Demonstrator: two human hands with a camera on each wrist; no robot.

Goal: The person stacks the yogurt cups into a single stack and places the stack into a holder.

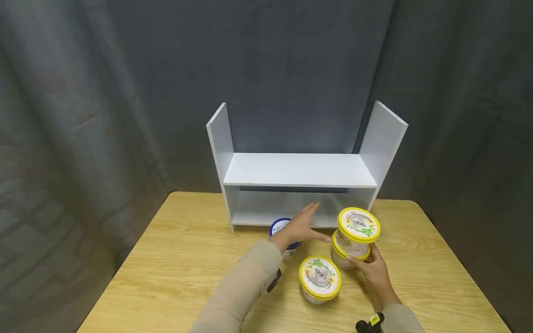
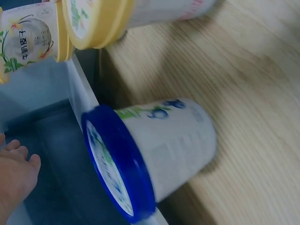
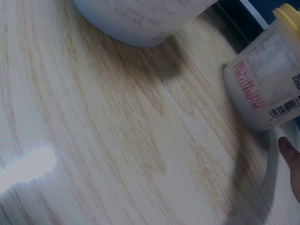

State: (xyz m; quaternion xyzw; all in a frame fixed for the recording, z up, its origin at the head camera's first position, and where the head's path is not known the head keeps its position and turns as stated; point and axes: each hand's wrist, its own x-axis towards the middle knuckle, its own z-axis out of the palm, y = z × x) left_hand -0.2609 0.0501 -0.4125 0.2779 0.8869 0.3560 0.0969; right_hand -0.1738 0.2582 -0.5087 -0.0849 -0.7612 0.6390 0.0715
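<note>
Two tubs with yellow lids stand one on the other, the upper tub [image 1: 359, 225] offset over the lower tub [image 1: 342, 262]. My right hand [image 1: 376, 273] curves beside this stack, fingers along its right side and thumb in front of the lower tub's lid. The thumb tip [image 3: 287, 149] shows a small gap to the lower tub in the right wrist view. Left of the stack, my left hand [image 1: 300, 228] holds nothing, its fingers straight and thumb spread toward the tubs. Below its wrist stands a blue-lidded tub [image 2: 173, 145], partly hidden by the arm in the head view.
Another yellow-lidded tub [image 1: 319, 277] stands on the wooden table [image 1: 183, 259] between the forearms. Behind the tubs is a white two-level shelf [image 1: 300, 169] with upright side panels. Dark curtains [image 1: 291, 69] close off the back and sides.
</note>
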